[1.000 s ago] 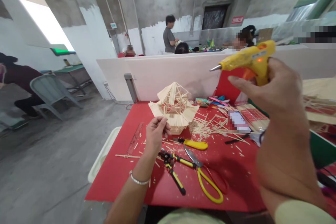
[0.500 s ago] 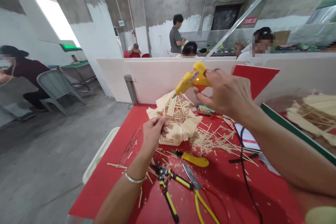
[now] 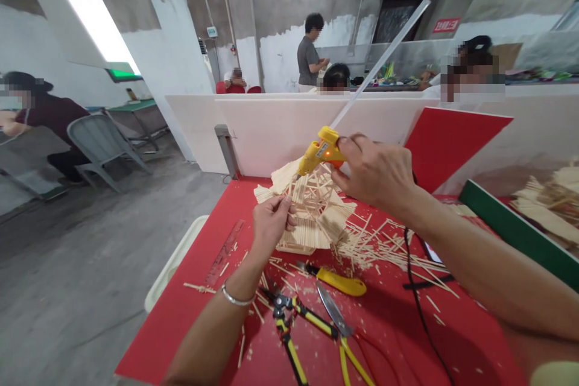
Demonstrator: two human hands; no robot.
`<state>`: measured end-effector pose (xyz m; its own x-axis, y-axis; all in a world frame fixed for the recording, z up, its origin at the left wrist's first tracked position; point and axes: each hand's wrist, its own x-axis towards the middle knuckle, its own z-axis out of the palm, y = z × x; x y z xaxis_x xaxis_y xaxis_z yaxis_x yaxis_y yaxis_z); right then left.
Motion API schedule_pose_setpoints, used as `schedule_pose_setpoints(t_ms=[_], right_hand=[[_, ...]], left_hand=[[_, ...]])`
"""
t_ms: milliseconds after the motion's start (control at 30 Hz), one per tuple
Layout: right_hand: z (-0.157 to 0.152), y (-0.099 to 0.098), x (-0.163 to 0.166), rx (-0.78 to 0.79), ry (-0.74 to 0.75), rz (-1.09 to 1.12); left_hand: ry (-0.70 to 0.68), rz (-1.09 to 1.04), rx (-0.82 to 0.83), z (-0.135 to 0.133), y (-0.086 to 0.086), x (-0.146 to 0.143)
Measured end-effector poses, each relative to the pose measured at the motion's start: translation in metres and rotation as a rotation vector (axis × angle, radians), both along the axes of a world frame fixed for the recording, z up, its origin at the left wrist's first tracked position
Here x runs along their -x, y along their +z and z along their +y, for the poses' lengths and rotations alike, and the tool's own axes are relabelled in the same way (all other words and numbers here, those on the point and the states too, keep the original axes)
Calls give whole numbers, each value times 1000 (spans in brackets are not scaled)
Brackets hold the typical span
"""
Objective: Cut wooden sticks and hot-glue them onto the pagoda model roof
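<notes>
A yellow hot glue gun (image 3: 320, 151) with a long clear glue stick (image 3: 382, 60) jutting from its back is gripped in my right hand (image 3: 377, 172); its orange light is lit. The gun's nozzle points down at the top of a model built of thin wooden sticks (image 3: 307, 232), which has fanned, roof-like layers. My left hand (image 3: 274, 220) is at the model's left side, thumb and fingers pinched together. Whatever those fingers hold, perhaps part of the model, is too small to make out.
On the red tabletop (image 3: 181, 313) lie a yellow utility knife (image 3: 339, 280), black-and-yellow pliers (image 3: 294, 313), scissors (image 3: 337, 313), a clear ruler (image 3: 225, 252) and many loose sticks (image 3: 384, 247). A black cord (image 3: 418, 307) crosses the right side. White panels (image 3: 280, 126) stand behind; people sit beyond.
My right hand has lowered the glue gun and moved it slightly left, nearer the model's top. My left hand has shifted a little to the right. The view has turned slightly.
</notes>
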<state>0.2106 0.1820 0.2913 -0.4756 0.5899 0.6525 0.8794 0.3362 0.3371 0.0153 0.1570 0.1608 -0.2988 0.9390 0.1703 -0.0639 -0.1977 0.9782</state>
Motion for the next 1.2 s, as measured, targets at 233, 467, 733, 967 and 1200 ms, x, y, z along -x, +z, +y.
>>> schedule_pose_setpoints(t_ms=[233, 467, 733, 967, 1200], right_hand=[[6, -8, 4, 15, 47, -23], [10, -12, 5, -12, 82, -23], [11, -12, 5, -12, 61, -22], [9, -10, 3, -13, 60, -22], [8, -10, 1, -15, 57, -17]], left_hand=[[-35, -17, 13, 2, 2, 0], [-43, -68, 18, 4, 3, -3], [-42, -85, 35, 6, 4, -4], [-43, -71, 35, 9, 3, -3], [-45, -58, 13, 11, 2, -3]])
